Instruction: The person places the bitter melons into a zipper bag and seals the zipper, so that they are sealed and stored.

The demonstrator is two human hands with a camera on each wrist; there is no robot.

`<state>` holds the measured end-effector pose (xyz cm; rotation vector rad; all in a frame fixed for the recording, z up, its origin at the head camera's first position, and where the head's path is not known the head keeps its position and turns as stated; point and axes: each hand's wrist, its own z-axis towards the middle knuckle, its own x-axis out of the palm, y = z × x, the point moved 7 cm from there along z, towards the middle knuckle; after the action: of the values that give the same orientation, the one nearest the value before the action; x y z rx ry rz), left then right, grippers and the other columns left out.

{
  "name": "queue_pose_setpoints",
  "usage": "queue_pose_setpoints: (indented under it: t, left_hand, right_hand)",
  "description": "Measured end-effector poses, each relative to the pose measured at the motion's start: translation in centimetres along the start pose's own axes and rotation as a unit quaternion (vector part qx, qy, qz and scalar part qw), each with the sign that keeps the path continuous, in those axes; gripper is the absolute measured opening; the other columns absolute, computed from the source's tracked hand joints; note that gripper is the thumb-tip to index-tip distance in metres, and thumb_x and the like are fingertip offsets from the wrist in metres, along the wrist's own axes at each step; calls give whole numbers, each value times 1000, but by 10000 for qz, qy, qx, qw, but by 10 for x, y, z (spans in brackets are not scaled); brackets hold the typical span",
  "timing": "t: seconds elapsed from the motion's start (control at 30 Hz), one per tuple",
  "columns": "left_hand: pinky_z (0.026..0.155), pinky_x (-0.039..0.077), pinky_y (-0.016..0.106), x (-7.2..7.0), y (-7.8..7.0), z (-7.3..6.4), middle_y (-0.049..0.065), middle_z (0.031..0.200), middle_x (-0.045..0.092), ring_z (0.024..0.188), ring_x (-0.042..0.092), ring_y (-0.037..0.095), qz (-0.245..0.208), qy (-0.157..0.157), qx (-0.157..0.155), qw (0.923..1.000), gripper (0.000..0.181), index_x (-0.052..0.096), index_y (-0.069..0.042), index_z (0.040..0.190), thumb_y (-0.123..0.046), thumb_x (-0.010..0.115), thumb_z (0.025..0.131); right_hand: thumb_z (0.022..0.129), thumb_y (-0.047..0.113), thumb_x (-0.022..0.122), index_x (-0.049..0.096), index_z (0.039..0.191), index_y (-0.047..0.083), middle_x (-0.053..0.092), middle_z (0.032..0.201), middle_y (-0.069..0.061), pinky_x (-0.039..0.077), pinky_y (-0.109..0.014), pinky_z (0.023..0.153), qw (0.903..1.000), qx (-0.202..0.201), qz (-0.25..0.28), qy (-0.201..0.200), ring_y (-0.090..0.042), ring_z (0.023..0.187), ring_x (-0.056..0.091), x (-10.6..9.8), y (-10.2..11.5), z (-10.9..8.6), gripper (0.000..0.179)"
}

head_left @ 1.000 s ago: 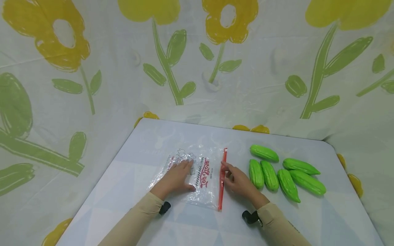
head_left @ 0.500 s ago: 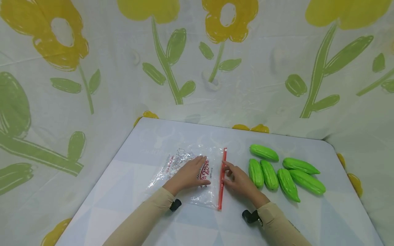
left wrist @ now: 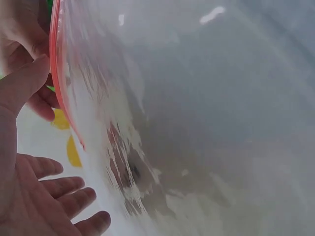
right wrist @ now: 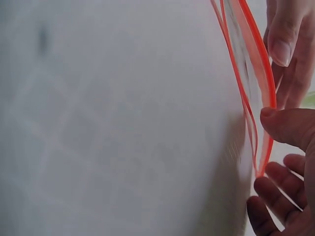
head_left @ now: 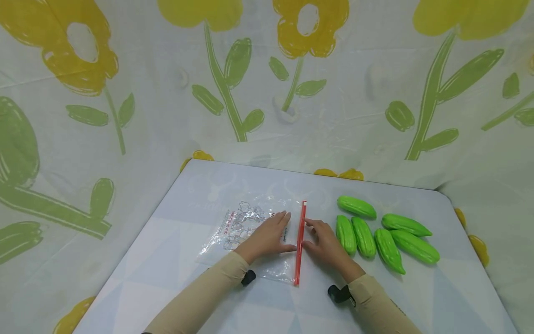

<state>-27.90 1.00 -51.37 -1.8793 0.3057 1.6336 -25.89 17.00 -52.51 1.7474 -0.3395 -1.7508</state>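
A clear plastic zip bag (head_left: pixel 246 215) with printing lies on the table, its red zip edge (head_left: pixel 301 241) facing right. My left hand (head_left: pixel 268 235) is spread over the bag, fingers straight, with the thumb tip at the red edge. On the other side, my right hand (head_left: pixel 327 246) touches the zip edge from the right, fingers loosely bent. In the right wrist view the red strips (right wrist: pixel 268 73) stand apart in a gap, and my right thumb (right wrist: pixel 290 125) rests against the outer one. The left wrist view shows the left fingers (left wrist: pixel 74 196) beside the bag.
Several shiny green gourd-like vegetables (head_left: pixel 389 250) lie on the table close to the right of my right hand. A pale patterned table (head_left: pixel 167 278) bears everything. A white flowered cloth (head_left: pixel 354 116) hangs around its back and sides.
My left hand has slid right across the bag, from its printed middle to near the red edge. My right hand has stayed at the zip edge with only slight finger movement.
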Motion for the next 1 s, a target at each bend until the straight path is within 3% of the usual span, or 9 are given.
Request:
queue_pose_setpoints:
  t: [0.17,0.33,0.53,1.0]
  left_hand:
    - [121,29,43,4,-5,4,17,163,33,150,32,32,20,-62,29,10000,106,29,-2,160,-65,71,86]
    - [122,27,45,5,-9,5,18,163,32,151,29,31,154,-37,38,9999,107,28,-2,160,-69,67,86]
    - [122,26,46,5,-14,5,16,165,30,152,26,31,183,-41,50,9998,107,27,-3,160,-70,65,87]
    - [124,17,49,15,-18,9,15,167,23,154,19,32,458,111,-18,9989,114,21,-5,162,-76,63,83]
  right_hand:
    - [88,28,82,54,144,7,55,143,-14,41,-52,112,9995,230,-229,54,-33,137,47,0,-4,1,66]
    - [87,30,82,55,145,8,48,152,-14,37,-54,114,9991,155,-336,213,-35,144,41,3,-4,1,68]
    - [87,31,81,55,147,8,39,160,-15,32,-55,117,9969,-15,-653,438,-36,148,33,7,-4,1,69]
    - [86,41,81,61,140,10,37,160,-20,17,-59,122,9952,-84,-844,491,-41,151,24,6,-6,2,65]
